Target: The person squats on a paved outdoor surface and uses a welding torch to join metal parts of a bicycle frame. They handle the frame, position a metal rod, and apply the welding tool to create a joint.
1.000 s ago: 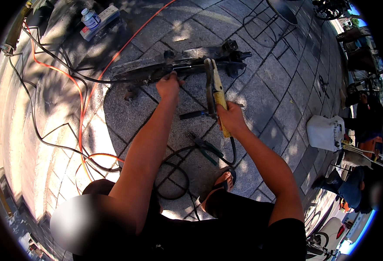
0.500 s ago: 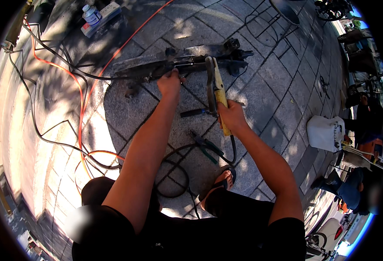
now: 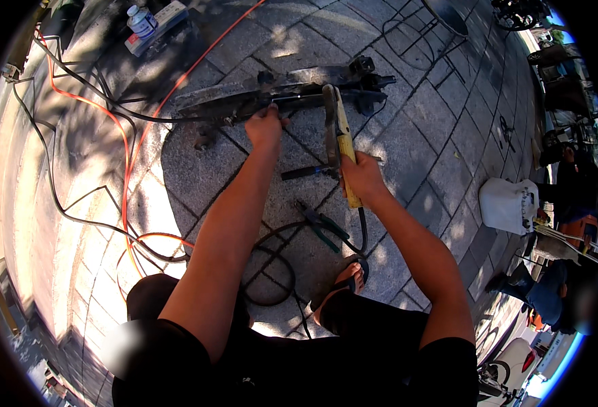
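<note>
A long black metal frame (image 3: 224,105) with brackets lies across the paving in front of me. My left hand (image 3: 266,127) is closed at its near edge, beside a thin silvery rod (image 3: 287,99); its fingertips are partly hidden. In my right hand (image 3: 362,178) is a yellow welding electrode holder (image 3: 344,139) with a dark lever along its side. The holder's jaw end reaches over the frame, and a black cable runs from its other end. Beneath that hand lies a tool with a black handle and blue band (image 3: 304,173); its head is mostly hidden. Green-handled pliers (image 3: 323,226) rest nearer my foot.
Black cable (image 3: 292,285) loops near my sandalled foot (image 3: 350,277). Orange cords (image 3: 131,152) run along the left. A white bottle (image 3: 141,22) stands on a box at the far left. To the right are a stool (image 3: 446,17), a white bag (image 3: 506,207) and people.
The electrode holder has shifted very slightly to the right over the frame. My left hand stays at the same spot on the frame.
</note>
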